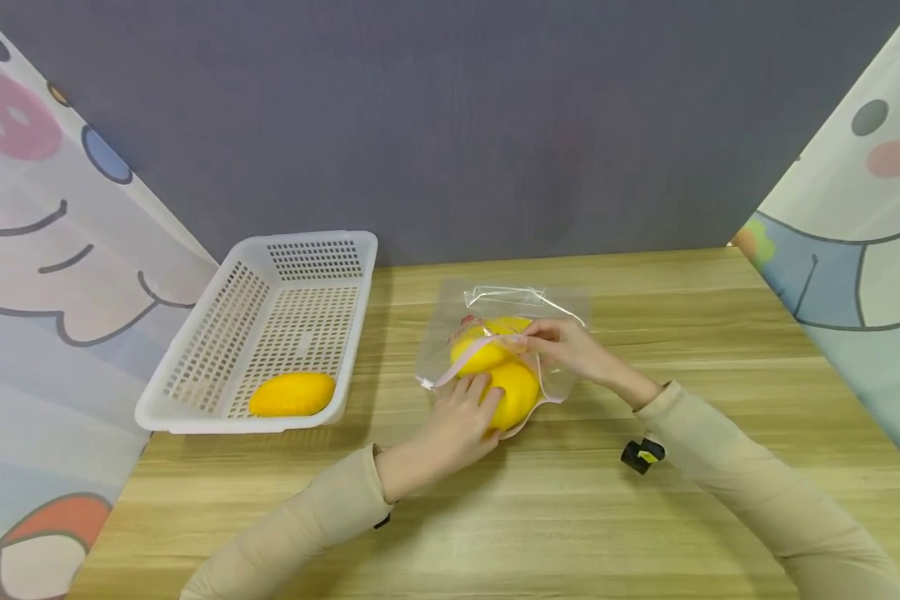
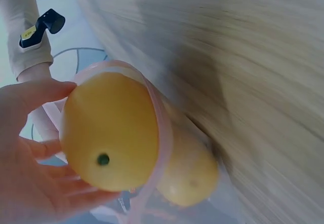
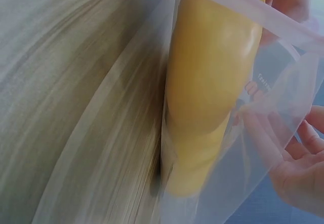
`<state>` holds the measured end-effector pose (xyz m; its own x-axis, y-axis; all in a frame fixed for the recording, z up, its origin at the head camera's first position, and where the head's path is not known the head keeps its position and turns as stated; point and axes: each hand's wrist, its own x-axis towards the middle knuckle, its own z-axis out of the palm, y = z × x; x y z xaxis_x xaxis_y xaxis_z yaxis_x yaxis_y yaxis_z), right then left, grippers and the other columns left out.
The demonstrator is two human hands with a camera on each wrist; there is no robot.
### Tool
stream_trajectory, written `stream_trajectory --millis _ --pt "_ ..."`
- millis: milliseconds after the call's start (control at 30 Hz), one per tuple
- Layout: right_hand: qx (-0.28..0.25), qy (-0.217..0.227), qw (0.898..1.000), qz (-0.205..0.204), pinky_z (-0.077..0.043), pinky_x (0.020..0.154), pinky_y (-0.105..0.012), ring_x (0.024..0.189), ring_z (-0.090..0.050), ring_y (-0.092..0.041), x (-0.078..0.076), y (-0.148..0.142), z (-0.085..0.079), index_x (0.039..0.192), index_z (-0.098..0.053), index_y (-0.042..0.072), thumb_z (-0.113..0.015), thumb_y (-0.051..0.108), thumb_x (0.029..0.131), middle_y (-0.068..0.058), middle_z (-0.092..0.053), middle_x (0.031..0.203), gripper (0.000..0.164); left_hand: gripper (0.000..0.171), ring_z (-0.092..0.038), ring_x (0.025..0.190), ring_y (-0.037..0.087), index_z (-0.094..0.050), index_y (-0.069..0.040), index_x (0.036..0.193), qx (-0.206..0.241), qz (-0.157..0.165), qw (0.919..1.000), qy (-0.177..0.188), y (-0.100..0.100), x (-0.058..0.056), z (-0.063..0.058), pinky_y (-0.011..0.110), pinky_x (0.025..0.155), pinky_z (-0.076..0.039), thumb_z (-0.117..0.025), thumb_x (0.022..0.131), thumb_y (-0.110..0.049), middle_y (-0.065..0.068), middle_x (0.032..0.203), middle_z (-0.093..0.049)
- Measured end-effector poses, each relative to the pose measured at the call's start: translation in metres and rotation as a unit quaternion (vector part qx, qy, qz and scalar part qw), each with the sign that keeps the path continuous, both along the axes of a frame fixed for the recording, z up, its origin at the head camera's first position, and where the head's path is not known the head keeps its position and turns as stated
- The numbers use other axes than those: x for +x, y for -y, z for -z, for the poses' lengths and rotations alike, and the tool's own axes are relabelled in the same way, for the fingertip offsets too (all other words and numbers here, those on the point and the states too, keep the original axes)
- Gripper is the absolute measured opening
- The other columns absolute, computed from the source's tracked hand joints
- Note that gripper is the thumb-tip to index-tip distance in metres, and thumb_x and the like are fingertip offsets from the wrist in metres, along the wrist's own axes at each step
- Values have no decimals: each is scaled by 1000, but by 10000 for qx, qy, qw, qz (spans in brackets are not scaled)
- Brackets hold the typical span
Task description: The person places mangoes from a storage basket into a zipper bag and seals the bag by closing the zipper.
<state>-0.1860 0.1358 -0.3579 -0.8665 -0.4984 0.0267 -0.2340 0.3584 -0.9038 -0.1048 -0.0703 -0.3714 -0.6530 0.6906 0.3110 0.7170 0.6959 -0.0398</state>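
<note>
A clear zip bag (image 1: 570,300) with a pink zip edge lies on the table, its mouth toward me. Inside it are yellow mangoes (image 1: 476,357), seen through the film. At the mouth sits another mango (image 2: 114,127) with a small green stem spot, partly encircled by the pink edge. My left hand (image 1: 457,421) grips this mango, thumb on one side and fingers on the other. With thumb and fingers, my right hand (image 1: 566,346) pinches the upper zip edge and lifts it; one finger shows through the film in the right wrist view.
To the left stands a white perforated basket (image 1: 146,408) with one mango (image 1: 292,394) in its near end. A dark grey panel (image 1: 495,125) closes the table's far side, and printed curtains (image 1: 67,275) hang at both sides.
</note>
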Motion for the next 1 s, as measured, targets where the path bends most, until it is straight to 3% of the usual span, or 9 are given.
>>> stream_trajectory --millis 133,233,433,600,1000 --pt "41 6 10000 -38 -53 62 -31 74 -59 -19 -1 0 0 95 -61 -4 -51 15 89 -17 -63 91 23 40 -50 99 27 -53 -5 102 143 612 9980 75 13 1 -2 37 86 -44 -71 71 -21 14 109 -49" --pt "45 -11 10000 -19 -53 62 -30 72 -59 -19 -1 -1 -1 95 -61 -4 -51 15 89 -17 -63 91 23 36 -50 101 25 -56 -4 101 189 975 9950 -103 22 0 -1 35 90 -42 -71 71 -18 14 110 -50" --pt "-24 57 10000 -38 -53 61 -30 70 -58 -16 -2 -1 -2 96 -60 -6 -51 14 89 -18 -63 90 23 37 -49 107 25 -58 -2 104 256 1387 9895 -318 38 -1 2 34 97 -38 -71 71 -15 14 114 -52" --pt "-25 122 9999 22 -53 60 -31 68 -58 -15 -2 -1 -1 95 -60 -6 -51 14 89 -16 -63 87 23 38 -48 111 27 -57 -1 109 166 1472 9886 -288 43 0 3 35 95 -39 -68 74 -10 16 119 -51" --pt "-119 307 9995 -22 -53 66 -34 77 -58 -20 -2 -3 0 99 -58 -6 -50 15 90 -18 -61 91 25 39 -44 118 26 -52 -2 118 -533 1261 9903 -246 31 -4 12 37 93 -41 -59 80 2 15 127 -46"
